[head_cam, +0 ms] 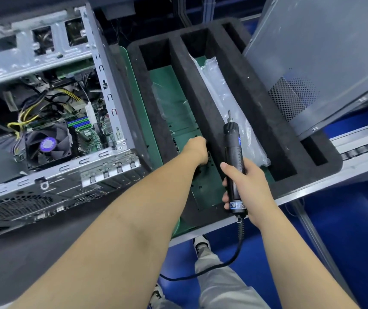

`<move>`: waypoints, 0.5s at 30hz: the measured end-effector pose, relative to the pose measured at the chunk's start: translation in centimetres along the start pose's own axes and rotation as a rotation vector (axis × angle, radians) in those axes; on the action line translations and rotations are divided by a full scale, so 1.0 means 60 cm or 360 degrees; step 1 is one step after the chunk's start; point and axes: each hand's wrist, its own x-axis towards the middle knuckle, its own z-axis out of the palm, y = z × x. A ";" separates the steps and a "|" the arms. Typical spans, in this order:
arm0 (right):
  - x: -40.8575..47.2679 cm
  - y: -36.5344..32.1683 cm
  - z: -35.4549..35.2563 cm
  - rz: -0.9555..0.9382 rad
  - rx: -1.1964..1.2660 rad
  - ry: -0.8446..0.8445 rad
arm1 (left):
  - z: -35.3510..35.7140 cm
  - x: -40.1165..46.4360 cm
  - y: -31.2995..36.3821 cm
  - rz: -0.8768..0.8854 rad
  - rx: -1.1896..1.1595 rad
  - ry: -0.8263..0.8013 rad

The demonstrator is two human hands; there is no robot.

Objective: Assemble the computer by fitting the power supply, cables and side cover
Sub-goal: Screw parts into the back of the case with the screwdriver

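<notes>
While the small black screws lie scattered on the green floor of the black foam tray's left-hand compartment, just below centre frame, the left hand sits directly over them, knuckles up and fingers curled downward into the pile. Whether the fingertips have closed on a screw cannot be told, since the back of the hand hides them. The left hand is plainly the nearer one. The right hand, just to the right across a foam divider, is wrapped fully around the black corded electric screwdriver, whose long axis runs nearly up the frame with the bit pointing to the tray's far end, away from the screws.

Further out, the open grey metal computer case lies at centre left, its motherboard, fan and yellow-and-black cables exposed. The grey perforated side cover stands at upper right, not yet fitted. The coming move probably means carrying a screw leftward to the case, with the driver following.
</notes>
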 end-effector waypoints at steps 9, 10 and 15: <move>0.000 0.002 0.004 -0.0021 0.0007 0.0011 | 0.027 -0.017 0.009 -0.0018 -0.0072 0.0155; -0.001 0.003 0.006 -0.0020 0.0005 0.0005 | 0.028 -0.021 0.008 -0.0037 -0.0070 0.0160; -0.001 0.001 0.005 -0.0029 0.0010 0.0006 | 0.018 -0.028 0.012 -0.0031 -0.0104 0.0157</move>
